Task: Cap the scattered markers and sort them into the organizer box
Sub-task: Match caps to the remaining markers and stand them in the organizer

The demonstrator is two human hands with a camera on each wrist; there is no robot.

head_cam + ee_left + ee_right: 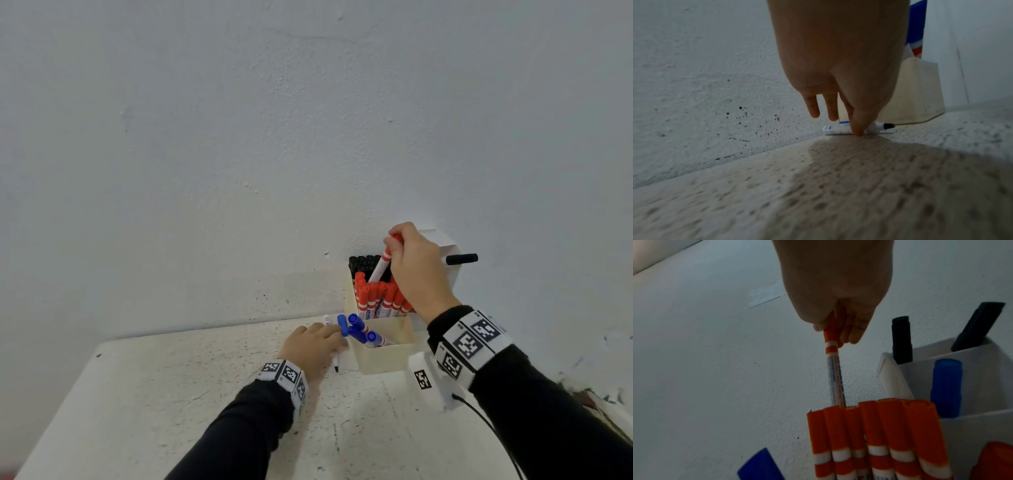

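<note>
Here the right hand [416,267] is pinching a light, stiff red marker [381,269] by its cap, while the left hand [313,346] is pressing an uncapped marker [869,127], slippery, on the tabletop [171,394].

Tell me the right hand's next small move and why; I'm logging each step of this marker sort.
Probably lower the red marker and let go. The right hand pinches its capped end, and its lower end already sits among the red markers in the organizer box.
</note>
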